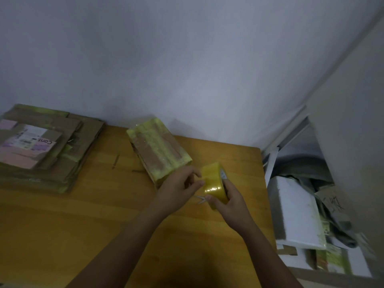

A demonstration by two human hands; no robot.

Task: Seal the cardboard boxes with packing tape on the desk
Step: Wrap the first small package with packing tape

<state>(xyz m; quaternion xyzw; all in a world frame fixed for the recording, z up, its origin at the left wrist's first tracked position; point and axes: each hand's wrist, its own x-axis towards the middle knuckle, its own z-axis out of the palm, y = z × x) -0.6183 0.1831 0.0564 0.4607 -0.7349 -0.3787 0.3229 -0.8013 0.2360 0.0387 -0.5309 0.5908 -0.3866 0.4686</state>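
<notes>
A small cardboard box (159, 149) wrapped in yellowish tape lies on the wooden desk (83, 215) near the back wall. Just in front of its near right corner, my right hand (230, 202) grips a roll of yellow packing tape (214, 183), fingers through its core. My left hand (178, 190) pinches at the roll's outer face with its fingertips. A pair of small scissors (200, 199) lies on the desk below the roll, partly hidden by my hands.
A stack of flattened cardboard boxes (47, 150) with labels sits at the desk's back left. Right of the desk edge, white boards (297, 213), cardboard scraps and grey cloth fill a gap by the wall.
</notes>
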